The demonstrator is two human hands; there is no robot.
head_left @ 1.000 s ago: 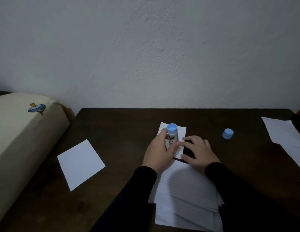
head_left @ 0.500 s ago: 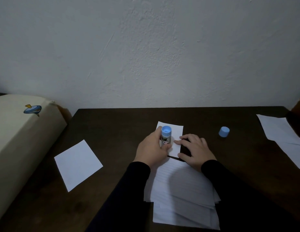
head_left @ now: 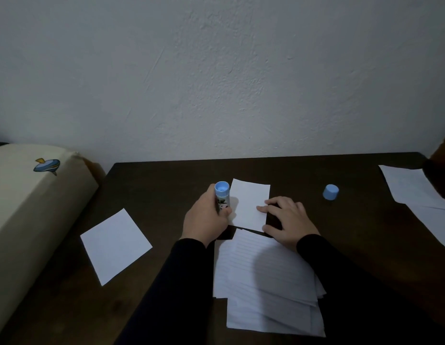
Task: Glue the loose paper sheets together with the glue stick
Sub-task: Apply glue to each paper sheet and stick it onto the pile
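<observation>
Glue stick (head_left: 222, 198) in left grip (head_left: 206, 219); right grip (head_left: 287, 218) flat on small sheet (head_left: 250, 202).

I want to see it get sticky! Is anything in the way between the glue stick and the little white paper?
Nothing visible. The left hand holds the blue-ended glue stick at the small white paper's left edge; the right hand presses its right side.

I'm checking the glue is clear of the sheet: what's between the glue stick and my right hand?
In the head view, only the small white sheet lies between the glue stick and the right hand, whose fingers rest on it.
</observation>
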